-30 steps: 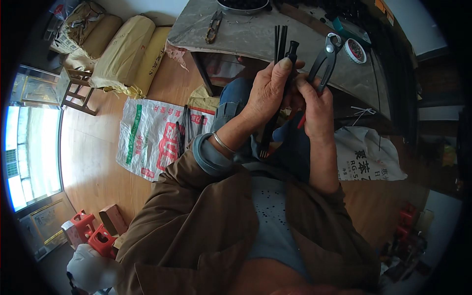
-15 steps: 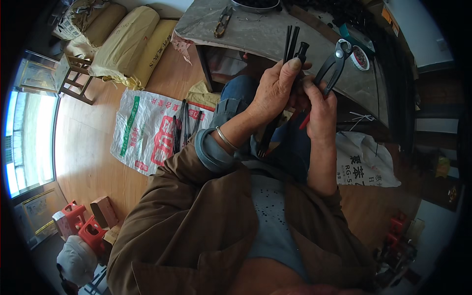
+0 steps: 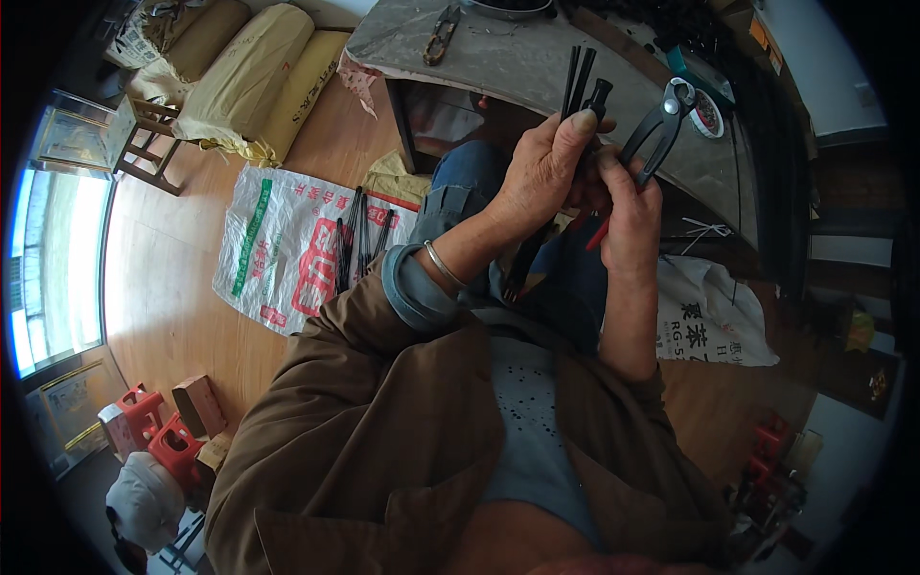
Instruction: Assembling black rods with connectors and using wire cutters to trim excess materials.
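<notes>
Head view: left hand point(image 3: 544, 174) grips black rods point(image 3: 582, 80), lengthwise forward — right hand point(image 3: 632, 216) grips pincers point(image 3: 671, 105), pointing forward-right.

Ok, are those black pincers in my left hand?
No, the black pincers are in your right hand, while your left hand grips thin black rods.

Brown jacket point(image 3: 383, 412); dark-specked grey-blue shirt point(image 3: 527, 407); grey-blue left cuff point(image 3: 412, 299); 1 silver bangle point(image 3: 442, 265); blue jeans point(image 3: 468, 174).
</notes>
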A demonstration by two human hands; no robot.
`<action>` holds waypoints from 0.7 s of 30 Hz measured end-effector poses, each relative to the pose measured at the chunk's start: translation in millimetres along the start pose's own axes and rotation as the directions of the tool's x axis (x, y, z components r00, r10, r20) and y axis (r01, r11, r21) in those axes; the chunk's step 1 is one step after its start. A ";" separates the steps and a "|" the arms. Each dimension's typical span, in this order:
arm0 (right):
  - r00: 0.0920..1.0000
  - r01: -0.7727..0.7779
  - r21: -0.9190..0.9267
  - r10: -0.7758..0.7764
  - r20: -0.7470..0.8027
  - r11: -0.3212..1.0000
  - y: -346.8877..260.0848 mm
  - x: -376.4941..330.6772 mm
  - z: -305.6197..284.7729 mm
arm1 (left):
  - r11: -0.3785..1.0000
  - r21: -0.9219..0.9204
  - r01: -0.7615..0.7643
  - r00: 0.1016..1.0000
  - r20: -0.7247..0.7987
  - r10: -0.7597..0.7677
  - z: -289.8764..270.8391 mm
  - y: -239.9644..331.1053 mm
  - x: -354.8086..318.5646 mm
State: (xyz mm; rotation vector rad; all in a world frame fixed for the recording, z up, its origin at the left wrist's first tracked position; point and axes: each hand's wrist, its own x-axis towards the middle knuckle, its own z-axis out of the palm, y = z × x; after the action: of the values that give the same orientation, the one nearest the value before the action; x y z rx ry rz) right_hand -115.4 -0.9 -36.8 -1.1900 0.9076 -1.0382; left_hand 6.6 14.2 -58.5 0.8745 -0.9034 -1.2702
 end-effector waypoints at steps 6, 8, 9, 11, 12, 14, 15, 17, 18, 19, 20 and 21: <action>0.999 0.049 -0.043 -0.049 0.008 0.998 0.2 -0.2 -1.7 | 1.000 -0.009 0.007 1.000 -0.004 -0.007 3.3 2.5 -0.5; 0.998 0.067 -0.054 -0.067 0.008 0.996 2.3 -1.3 -2.0 | 0.999 -0.025 0.027 0.999 -0.018 -0.027 6.5 5.9 -1.8; 0.996 0.086 -0.064 -0.085 0.008 0.994 3.1 -2.0 -1.9 | 0.999 -0.025 0.027 0.999 -0.018 -0.027 6.7 5.4 -1.8; 0.992 0.128 -0.200 -0.127 0.017 0.971 -1.1 -2.3 -4.4 | 0.996 -0.087 -0.014 1.000 0.007 0.014 6.7 2.9 -0.5; 0.985 0.168 -0.331 -0.168 0.029 0.928 -5.0 -2.4 -6.4 | 0.996 -0.089 -0.013 1.000 0.011 0.014 5.8 1.4 0.3; 0.989 0.149 -0.352 -0.135 0.066 0.924 -13.9 2.2 -10.6 | 1.000 -0.013 0.008 0.999 0.048 -0.007 2.2 -0.9 1.8; 0.989 0.131 -0.367 -0.098 0.106 0.921 -18.1 4.2 -12.8 | 1.000 -0.012 0.010 0.999 0.052 -0.009 0.9 0.3 2.5; 0.995 0.069 -0.358 -0.037 0.094 0.931 -26.4 -2.2 -17.2 | 0.998 -0.033 0.057 0.991 0.120 -0.053 -1.6 2.9 4.3; 0.995 0.009 -0.345 0.026 0.097 0.939 -31.3 -7.1 -18.5 | 0.998 -0.032 0.057 0.991 0.120 -0.053 -4.9 3.6 5.1; 0.995 0.011 -0.347 0.026 0.100 0.938 -38.5 -13.5 -21.7 | 0.996 0.000 0.089 0.991 0.099 -0.088 -9.7 3.5 6.1; 0.972 -0.110 -0.316 0.168 0.163 0.942 -47.2 -22.5 -28.2 | 0.992 0.030 0.123 0.989 0.078 -0.125 -12.5 3.0 7.0; 0.924 -0.231 -0.290 0.302 0.233 0.929 -52.5 -31.7 -34.0 | 0.990 0.009 0.139 0.989 0.045 -0.139 -13.3 5.8 7.1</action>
State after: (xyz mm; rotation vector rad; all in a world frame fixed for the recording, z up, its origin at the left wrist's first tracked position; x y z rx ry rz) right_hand -164.2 16.7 10.3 -1.3414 0.9722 -0.5270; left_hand 21.6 8.2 -58.0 0.9294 -0.8947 -1.4126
